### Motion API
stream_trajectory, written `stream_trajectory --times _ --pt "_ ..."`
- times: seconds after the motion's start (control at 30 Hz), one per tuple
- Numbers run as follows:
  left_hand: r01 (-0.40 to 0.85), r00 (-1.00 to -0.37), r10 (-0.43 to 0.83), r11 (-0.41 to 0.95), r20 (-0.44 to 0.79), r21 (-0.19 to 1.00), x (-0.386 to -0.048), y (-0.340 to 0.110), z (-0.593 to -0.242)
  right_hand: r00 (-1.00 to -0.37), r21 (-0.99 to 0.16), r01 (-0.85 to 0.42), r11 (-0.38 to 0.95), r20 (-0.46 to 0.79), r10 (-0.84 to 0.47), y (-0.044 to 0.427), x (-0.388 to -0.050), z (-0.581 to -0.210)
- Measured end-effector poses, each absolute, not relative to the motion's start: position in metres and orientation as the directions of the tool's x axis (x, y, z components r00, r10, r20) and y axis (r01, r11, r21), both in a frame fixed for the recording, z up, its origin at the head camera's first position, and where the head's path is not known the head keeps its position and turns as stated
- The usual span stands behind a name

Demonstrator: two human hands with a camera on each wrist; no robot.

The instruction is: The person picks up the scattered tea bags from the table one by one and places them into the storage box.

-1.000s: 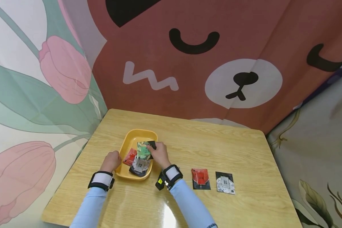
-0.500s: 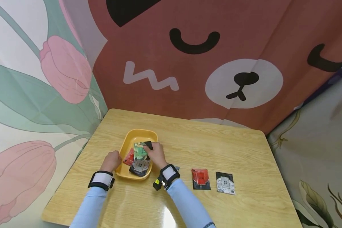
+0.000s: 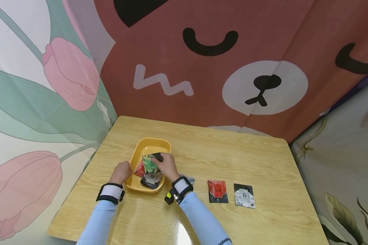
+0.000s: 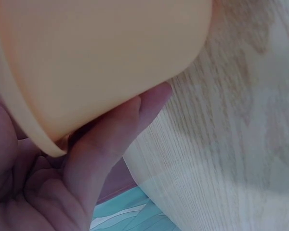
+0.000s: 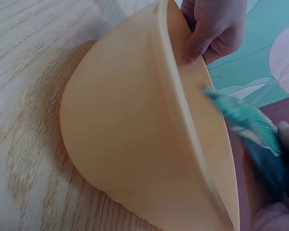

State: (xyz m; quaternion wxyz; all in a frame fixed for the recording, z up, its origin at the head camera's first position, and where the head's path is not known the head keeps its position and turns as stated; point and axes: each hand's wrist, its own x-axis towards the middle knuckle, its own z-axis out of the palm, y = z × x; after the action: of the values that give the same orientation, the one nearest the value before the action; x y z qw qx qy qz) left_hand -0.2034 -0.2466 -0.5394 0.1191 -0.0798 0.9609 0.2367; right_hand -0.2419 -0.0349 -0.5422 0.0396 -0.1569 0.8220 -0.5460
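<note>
A yellow plastic tray (image 3: 155, 141) sits on the left part of the table. My left hand (image 3: 121, 173) grips its left side; in the left wrist view the thumb side is at the rim and the fingers (image 4: 108, 137) lie against the outer wall. Over the tray, my right hand (image 3: 168, 167) pinches a green and black packet (image 3: 149, 164) at its dark corner. In the right wrist view that packet (image 5: 248, 126) is tilted above the opening. Inside the tray lie a red packet (image 3: 139, 169) and a black and white packet (image 3: 151, 179), both partly covered by the green one.
On the wooden table (image 3: 202, 149), a red and black packet (image 3: 218, 191) and a black and white packet (image 3: 244, 196) lie right of my right arm. Another greyish packet (image 3: 190, 180) is mostly hidden behind the right wrist. Printed curtains (image 3: 159, 102) stand behind the table.
My right hand has shifted slightly left with the green and black packet, further over the tray. The greyish packet beside the wrist has come partly into sight. My left hand holds its place.
</note>
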Motion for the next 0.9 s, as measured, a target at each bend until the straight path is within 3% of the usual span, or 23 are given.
stream_trajectory --times 0.3,0.9 --pt "-0.212 -0.959 -0.101 0.875 -0.264 0.435 -0.204 -0.244 -0.54 -0.947 -0.957 -0.179 0.227 0.105 -0.305 -0.035 -0.243 -0.544" --pt "-0.225 -0.954 -0.105 0.87 -0.28 0.439 -0.204 -0.245 -0.541 -0.955 -0.976 -0.177 0.124 0.14 -0.26 0.005 -0.237 -0.52"
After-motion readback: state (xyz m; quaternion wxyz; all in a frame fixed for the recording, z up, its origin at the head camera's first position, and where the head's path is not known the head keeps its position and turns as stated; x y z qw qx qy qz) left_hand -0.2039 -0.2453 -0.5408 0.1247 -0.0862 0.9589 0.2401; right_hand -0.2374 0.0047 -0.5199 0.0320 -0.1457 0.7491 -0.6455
